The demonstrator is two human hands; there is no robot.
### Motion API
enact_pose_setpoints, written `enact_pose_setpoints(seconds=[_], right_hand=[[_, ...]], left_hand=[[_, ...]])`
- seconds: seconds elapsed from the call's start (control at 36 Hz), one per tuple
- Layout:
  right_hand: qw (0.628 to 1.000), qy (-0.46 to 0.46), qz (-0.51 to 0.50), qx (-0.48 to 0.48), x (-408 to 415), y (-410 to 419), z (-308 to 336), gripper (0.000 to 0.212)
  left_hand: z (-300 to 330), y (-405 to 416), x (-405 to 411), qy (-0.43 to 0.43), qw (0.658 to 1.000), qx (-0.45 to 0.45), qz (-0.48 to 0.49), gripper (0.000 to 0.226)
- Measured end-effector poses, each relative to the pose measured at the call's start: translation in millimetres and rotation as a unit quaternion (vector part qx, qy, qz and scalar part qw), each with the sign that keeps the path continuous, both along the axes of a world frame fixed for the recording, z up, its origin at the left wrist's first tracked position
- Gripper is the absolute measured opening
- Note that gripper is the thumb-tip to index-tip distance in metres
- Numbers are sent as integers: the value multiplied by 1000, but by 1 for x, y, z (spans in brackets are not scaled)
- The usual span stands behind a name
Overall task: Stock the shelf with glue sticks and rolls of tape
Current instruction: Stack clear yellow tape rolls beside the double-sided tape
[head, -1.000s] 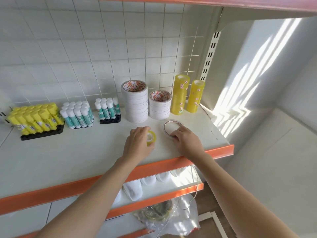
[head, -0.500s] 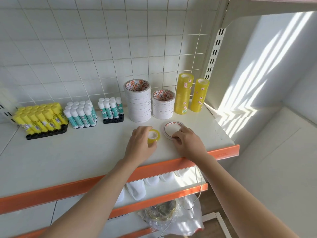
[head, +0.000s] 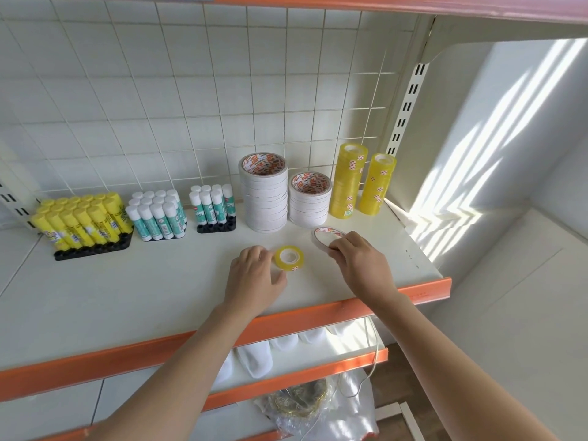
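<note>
Glue sticks fill the left of the white metal shelf: a black tray of yellow glue sticks, then white-capped teal glue sticks and a smaller black tray of the same kind, none of them disturbed over the last second. Next comes the left hand, which a second ago covered the small yellow roll of clear tape and has now drawn back: the roll lies flat on the shelf in full view, and the fingers are loosely curled just beside its left edge, touching it at most with the tips. That reads as a roll set down and released, or about to be. Behind stand two stacks of white double-sided tape rolls, the second shorter stack, and two yellow columns of clear tape. Further right, the right hand still pinches the near rim of a flat white tape roll with red print, which sits in front of the shorter stack, much where it was. My guess is that both loose rolls are headed for their matching stacks, so the stocking is nearly finished.
</note>
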State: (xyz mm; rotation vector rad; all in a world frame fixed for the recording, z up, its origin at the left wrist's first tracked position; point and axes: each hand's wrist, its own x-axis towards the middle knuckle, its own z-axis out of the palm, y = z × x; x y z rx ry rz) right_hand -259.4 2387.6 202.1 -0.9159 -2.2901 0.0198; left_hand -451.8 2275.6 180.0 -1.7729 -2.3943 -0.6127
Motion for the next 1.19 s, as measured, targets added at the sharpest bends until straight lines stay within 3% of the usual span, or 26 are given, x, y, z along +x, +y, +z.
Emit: enact_pose_setpoints(seconds=[0.08,0.31,0.5,0.58,0.64,1.19], right_hand=[[999,26,12,38,-1,-1,11,32],[991,71,36,111,-16,7,43,26],[990,37,25,130,-48,32,63,26],[989,-8,15,145,-61,43,65,12],[987,-41,10,154,-68,50,64,18],[994,-76,4,74,-84,78,56,11]], left_hand=[[-3,1,-1,10,1000,6,0,51],[-8,3,-1,15,1000,20,5,48],[-10,3,-2,29,999,22,9,45],[-11,4,-2,44,999,27,9,43],[-11,3,-2,51,998,26,11,44],[-15,6,-3,43,999,23,14,37]])
